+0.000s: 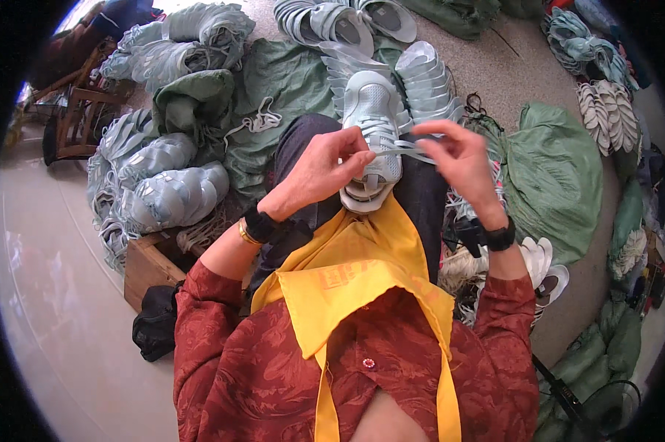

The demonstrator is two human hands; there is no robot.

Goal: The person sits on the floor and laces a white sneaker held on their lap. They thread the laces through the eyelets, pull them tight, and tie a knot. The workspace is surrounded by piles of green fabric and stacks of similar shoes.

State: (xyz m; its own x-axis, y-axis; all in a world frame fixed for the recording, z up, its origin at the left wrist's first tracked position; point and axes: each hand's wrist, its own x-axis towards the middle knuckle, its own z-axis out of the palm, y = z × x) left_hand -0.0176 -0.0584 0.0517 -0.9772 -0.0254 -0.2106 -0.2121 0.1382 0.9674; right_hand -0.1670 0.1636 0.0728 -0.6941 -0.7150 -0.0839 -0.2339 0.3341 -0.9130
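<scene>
The pale shoe (373, 129) rests toe-away on the person's lap, at the centre of the view, above the yellow apron (351, 276). The left hand (325, 169) is closed on the shoe's upper near the tongue, fingertips pinched at the lace (410, 149). The right hand (458, 158), at 3 o'clock from the shoe, pinches the free end of the lace between thumb and forefinger and draws it taut.

Procedure, as judged from this position:
1. Keep the left hand pressing the shoe down so it does not roll.
2. Pull the lace flat, without twist, toward 3 o'clock.
3. Keep even tension on both sides.

Stacked shoes (428, 81) lie at 12 o'clock; bundled shoes (163, 191) at 9 o'clock; a green sack (561, 177) at 3 o'clock.
</scene>
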